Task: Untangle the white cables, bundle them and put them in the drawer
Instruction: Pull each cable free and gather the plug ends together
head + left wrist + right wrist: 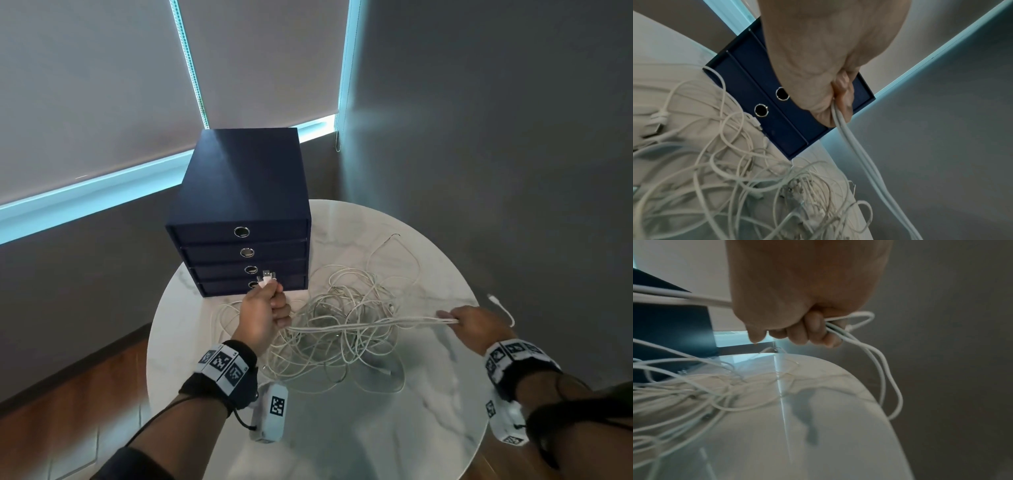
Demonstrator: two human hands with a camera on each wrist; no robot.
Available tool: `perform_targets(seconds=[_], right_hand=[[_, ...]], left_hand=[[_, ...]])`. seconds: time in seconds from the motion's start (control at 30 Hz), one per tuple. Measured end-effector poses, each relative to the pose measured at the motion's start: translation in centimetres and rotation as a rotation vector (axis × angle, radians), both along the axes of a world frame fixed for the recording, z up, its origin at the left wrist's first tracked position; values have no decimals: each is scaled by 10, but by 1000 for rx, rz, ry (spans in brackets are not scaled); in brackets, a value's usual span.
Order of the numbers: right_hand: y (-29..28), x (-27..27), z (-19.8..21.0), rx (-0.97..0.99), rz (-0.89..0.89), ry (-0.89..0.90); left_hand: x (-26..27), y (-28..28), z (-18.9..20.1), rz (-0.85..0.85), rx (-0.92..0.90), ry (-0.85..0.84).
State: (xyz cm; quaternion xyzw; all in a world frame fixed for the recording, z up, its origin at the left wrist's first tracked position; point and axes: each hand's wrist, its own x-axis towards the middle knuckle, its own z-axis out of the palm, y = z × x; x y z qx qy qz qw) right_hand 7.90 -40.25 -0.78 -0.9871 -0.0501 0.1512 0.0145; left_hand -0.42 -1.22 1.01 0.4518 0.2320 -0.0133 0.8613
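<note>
A tangle of white cables [346, 325] lies on the round marble table [428, 404] in front of a dark blue drawer unit [239, 205] with all drawers closed. My left hand [265, 313] grips a bunch of cable strands [846, 134], its USB plugs [267, 277] sticking up past the thumb. My right hand [471, 323] holds the same strands [376, 323] stretched taut between both hands above the pile. A loose end with a small plug [495, 299] curls out behind the right hand. In the right wrist view the fingers [816, 331] curl round the strands [875, 353].
The drawer unit [764, 100] stands at the table's back left, close to the left hand. Grey walls and window blinds surround the table. Wooden floor [78, 394] shows at lower left. The table's near part [818, 443] is bare marble.
</note>
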Motion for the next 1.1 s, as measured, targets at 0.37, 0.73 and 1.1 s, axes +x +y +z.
perform_targets(seconds=[0.37,0.73,1.1], right_hand=[[-7,5,-16,-233,-127,377],[164,25,29,438,72,144],[200,14,66,735,285,281]], left_hand=[[-3,-29,-7,-115,121,34],[6,-40,-12,-136,193,27],[26,-28,12,-57,464,-224]])
